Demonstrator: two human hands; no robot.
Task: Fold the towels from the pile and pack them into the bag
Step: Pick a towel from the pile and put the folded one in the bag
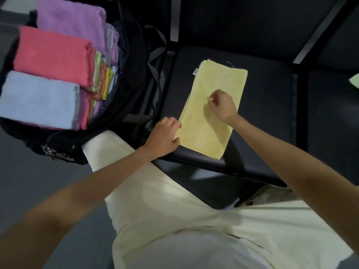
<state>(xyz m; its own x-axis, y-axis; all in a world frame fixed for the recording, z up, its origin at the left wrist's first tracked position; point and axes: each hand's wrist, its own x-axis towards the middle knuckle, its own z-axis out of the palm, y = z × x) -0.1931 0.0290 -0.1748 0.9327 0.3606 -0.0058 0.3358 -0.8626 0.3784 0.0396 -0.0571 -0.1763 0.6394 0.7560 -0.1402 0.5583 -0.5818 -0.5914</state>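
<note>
A pale yellow towel (211, 113) lies folded into a long strip on a black padded seat (268, 113). My left hand (165, 135) grips the strip's near left edge with curled fingers. Over the middle of the towel, my right hand (221, 105) is bunched, its fingertips pinching the cloth. To the left an open black bag (132, 70) holds folded towels in stacks: a purple one (71, 22), a pink one (52, 55) and a light blue one (38, 100) on top, with several coloured edges showing beneath them.
A corner of a light green cloth (354, 80) shows at the right edge on the adjoining black seat. Grey floor lies below the bag. My legs in cream trousers (174, 210) fill the lower middle, close to the seat's front edge.
</note>
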